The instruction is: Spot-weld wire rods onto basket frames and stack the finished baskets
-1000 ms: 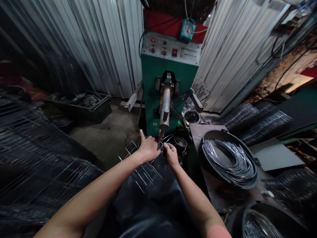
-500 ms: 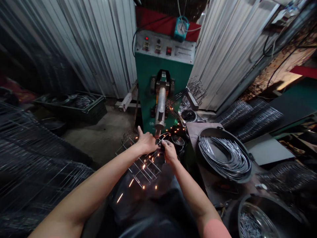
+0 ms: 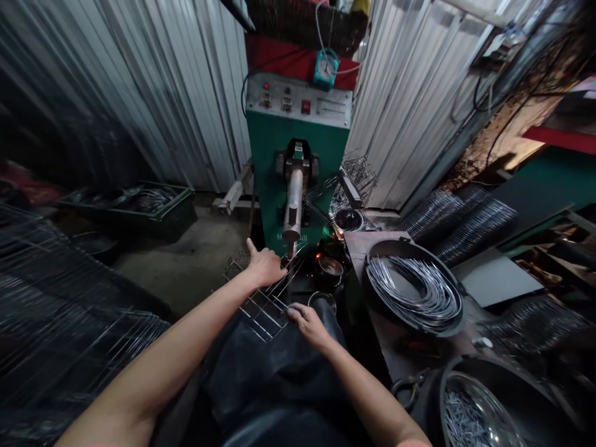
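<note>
Wire rack (image 3: 263,313) sits just in front of the welding machine (image 3: 270,167), at a slant, its far end close under the electrode (image 3: 292,211). Left hand (image 3: 265,266): thumb (image 3: 251,247) up and clear, other fingers (image 3: 278,271) bent over the rack wires. Looks like a grip, but the palm side is hidden. Right hand (image 3: 310,326): fingers (image 3: 298,315) curled, tips at the rack's near edge; can't tell if gripping or only touching. Rack's near end hangs over a dark apron (image 3: 274,379).

Contact between electrode tip and wire is hidden behind the wires and left fingers, so can't confirm it. Small orange glow (image 3: 318,255) just right of the tip, source unclear.

Right of the machine's foot: small metal bowl (image 3: 330,271), round dish (image 3: 322,301). Further right: coil of bright wire (image 3: 414,288) in a black tub (image 3: 386,247), then stacks of bent wire (image 3: 459,226). Left of the machine: pile of wire racks (image 3: 60,298), blurred, count unreadable, and a dark crate (image 3: 161,217). Second tub (image 3: 484,372) at lower right is cut off by the frame.
</note>
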The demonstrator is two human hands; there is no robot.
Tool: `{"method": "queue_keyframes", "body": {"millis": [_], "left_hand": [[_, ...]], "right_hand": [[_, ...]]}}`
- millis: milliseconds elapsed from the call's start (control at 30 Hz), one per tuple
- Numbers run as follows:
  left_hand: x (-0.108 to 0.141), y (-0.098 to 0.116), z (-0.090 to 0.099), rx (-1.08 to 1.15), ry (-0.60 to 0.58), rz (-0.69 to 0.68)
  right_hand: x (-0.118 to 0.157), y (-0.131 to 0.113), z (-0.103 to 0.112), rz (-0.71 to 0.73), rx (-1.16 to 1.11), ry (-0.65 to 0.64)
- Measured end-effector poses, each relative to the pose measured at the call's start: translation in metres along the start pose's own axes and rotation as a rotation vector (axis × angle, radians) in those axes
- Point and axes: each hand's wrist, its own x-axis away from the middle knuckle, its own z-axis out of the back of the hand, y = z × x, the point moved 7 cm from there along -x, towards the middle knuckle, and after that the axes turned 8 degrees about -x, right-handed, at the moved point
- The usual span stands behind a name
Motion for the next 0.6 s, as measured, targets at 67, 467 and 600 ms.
{"method": "queue_keyframes", "body": {"millis": [67,467,600], "left_hand": [[-0.001,-0.002,0.002,-0.012,-0.008,0.008],[-0.009,-0.006,0.003,-0.004,-0.030,-0.009],[0.036,-0.013,0.017,0.111,0.128,-0.043]], "right_hand": [[-0.002,0.000,-0.001,-0.009,-0.021,0.000],[-0.003,-0.003,-0.014,-0.044,-0.107,-0.003],[0.012,-0.016,-0.006,-0.006,-0.133,0.101]]}}
